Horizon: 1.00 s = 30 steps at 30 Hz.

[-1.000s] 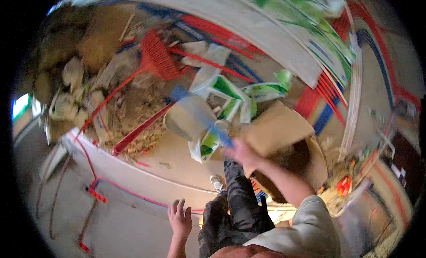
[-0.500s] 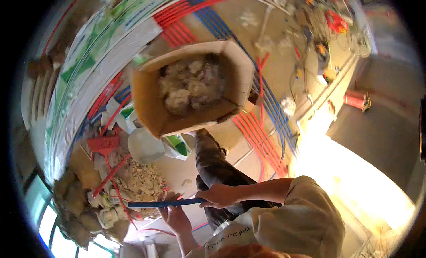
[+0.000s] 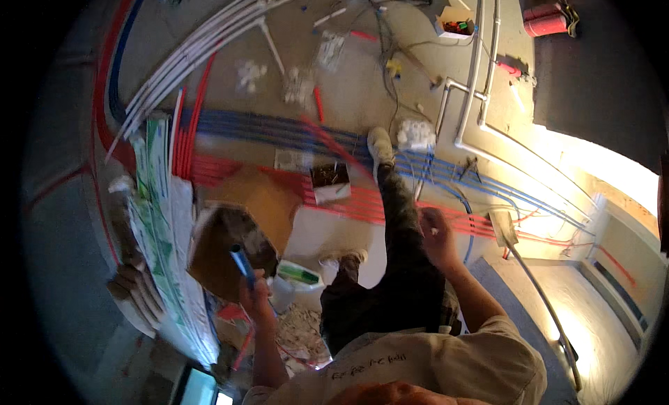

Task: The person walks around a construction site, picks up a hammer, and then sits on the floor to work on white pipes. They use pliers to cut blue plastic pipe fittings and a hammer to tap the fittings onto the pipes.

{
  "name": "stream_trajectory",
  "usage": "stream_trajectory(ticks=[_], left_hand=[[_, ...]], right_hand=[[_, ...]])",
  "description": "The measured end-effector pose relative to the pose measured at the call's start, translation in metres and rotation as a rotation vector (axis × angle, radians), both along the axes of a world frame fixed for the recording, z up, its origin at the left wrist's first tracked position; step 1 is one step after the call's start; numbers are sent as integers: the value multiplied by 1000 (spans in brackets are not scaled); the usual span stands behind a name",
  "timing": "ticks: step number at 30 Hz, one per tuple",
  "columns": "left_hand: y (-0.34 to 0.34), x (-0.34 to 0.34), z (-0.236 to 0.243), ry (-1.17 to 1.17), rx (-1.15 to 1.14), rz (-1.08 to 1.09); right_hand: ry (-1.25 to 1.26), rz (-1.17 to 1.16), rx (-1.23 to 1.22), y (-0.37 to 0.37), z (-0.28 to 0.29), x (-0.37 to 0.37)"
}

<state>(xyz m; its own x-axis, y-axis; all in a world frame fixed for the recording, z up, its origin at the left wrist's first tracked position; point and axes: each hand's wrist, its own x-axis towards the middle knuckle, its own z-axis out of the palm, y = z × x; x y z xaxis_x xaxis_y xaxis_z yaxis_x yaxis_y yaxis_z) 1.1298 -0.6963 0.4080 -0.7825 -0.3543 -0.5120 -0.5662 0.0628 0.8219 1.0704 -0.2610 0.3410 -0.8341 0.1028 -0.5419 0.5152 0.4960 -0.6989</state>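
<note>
My left hand (image 3: 258, 300) is closed around a length of blue pipe (image 3: 242, 263), which points up and away from me. Beyond that hand is a large open cardboard box (image 3: 268, 199) with dim, greyish contents. My right hand (image 3: 438, 239) is off to the right, over my leg and apart from the pipe. Its fingers look curled in, with a small pale spot among them; what that is, I cannot make out.
Rows of red pipes (image 3: 230, 171) and blue pipes (image 3: 258, 123) cross the floor. White pipes (image 3: 202, 46) lie at the far left. A small box of fasteners (image 3: 330, 183) and a bag of white fittings (image 3: 416, 135) are ahead. A long-handled tool (image 3: 536, 283) stands at right.
My right hand has let go of the blue pipe and moved away to the right. The left hand keeps it, now tilted upward. My view has swung to the right, with one foot forward.
</note>
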Motion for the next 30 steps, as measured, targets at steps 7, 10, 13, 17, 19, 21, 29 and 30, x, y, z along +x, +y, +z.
stream_trajectory(ticks=[7,10,13,17,19,21,29,30], left_hand=[[108,-214,-77,-514,-373,-577],[112,-262,-84,-503,-512,-612],[87,-317,-78,-461,-481,-617],[49,-396,-79,-674,-175,-435],[12,-431,-99,-592,-387,-623],[59,-500,-105,-669,-267,-582],[184,-761,-135,-576,-408,-916],[213,-779,-120,-575,-392,-871]], right_hand=[[-249,-51,381,206,-105,-31],[-413,-285,281,229,-108,-1],[-584,-301,234,214,-99,-6],[-750,-428,-55,173,-139,-3],[-723,-742,-274,147,-137,-44],[-633,-1039,-458,128,-141,-79],[-702,-1228,-504,72,-169,-188],[-650,-1234,-531,70,-176,-194]])
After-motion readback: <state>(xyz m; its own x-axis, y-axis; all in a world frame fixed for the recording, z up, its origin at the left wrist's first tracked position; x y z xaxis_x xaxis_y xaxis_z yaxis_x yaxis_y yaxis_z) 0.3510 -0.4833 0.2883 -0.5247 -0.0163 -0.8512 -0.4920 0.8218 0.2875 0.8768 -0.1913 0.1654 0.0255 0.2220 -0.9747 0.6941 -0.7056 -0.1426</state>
